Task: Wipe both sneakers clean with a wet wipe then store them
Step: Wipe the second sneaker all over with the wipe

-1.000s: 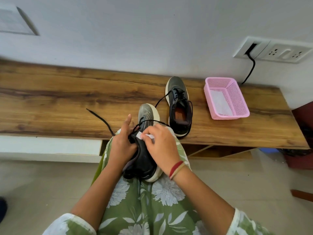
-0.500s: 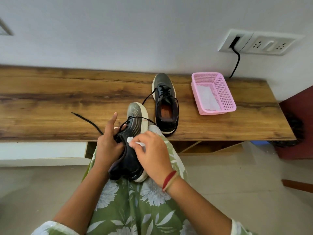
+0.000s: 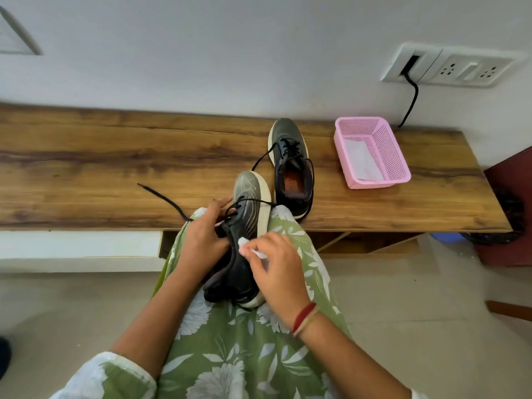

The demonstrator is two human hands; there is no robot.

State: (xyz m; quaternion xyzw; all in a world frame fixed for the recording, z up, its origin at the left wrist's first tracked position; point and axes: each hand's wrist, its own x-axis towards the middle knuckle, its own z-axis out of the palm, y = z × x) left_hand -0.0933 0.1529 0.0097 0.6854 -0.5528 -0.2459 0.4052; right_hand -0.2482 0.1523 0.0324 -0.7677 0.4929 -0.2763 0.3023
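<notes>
Head view: wipe (image 3: 250,246) under right fingertips (image 3: 260,243)

Long brown wood-grain bench (image 3: 86,168) sitting against plain white wall (image 3: 230,53), white socket panel (image 3: 449,66) trailing black cable (image 3: 411,102), pale beige tiled floor (image 3: 72,312) lying below.

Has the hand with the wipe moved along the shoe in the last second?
Yes. The right hand with the wipe slid from the laces toward the heel of the held shoe.

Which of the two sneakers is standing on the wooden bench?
The sneaker beside the pink basket stands there, untouched; the other sneaker lies on the lap in the left hand.
</notes>
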